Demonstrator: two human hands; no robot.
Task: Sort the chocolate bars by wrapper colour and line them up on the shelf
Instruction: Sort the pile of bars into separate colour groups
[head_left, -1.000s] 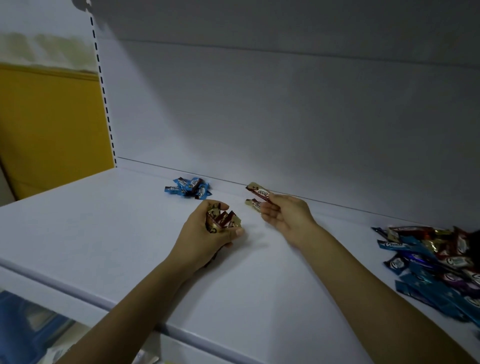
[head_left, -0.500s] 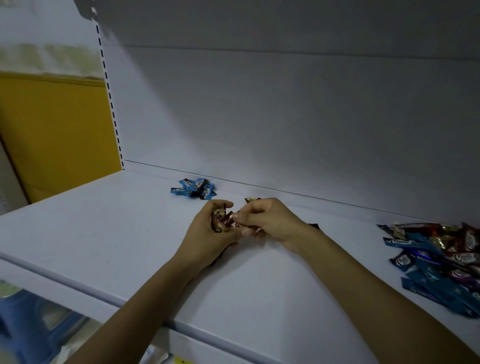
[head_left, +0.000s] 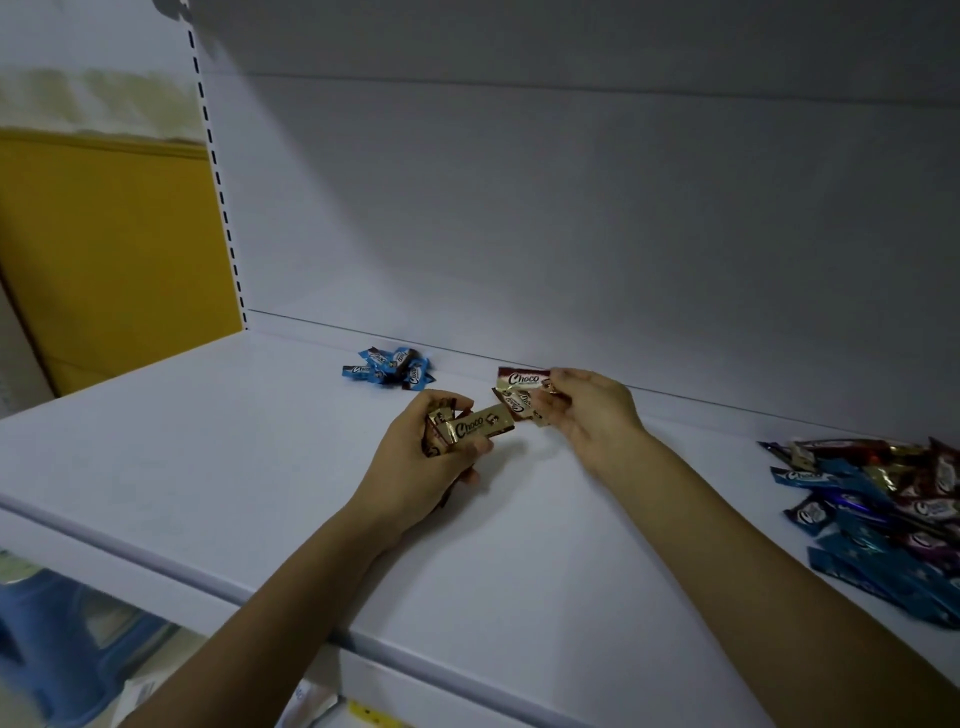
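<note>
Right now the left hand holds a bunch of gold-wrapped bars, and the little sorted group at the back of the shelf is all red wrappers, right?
Not quite. The left hand does hold gold-wrapped bars, but the head view shows the small sorted group at the back of the shelf is blue-wrapped, not red.

Light is dim and cool, coming from upper left; the back panel (head_left: 571, 208) is brighter at left and goes grey toward right. My left hand (head_left: 426, 467) drops a soft shadow on the shelf (head_left: 208, 457). No glare, only small shine on the foil wrappers (head_left: 883, 519) at right. Wide-angle lens bends the edges. Bottom left corner is blurry, centre approx. sharp.
</note>
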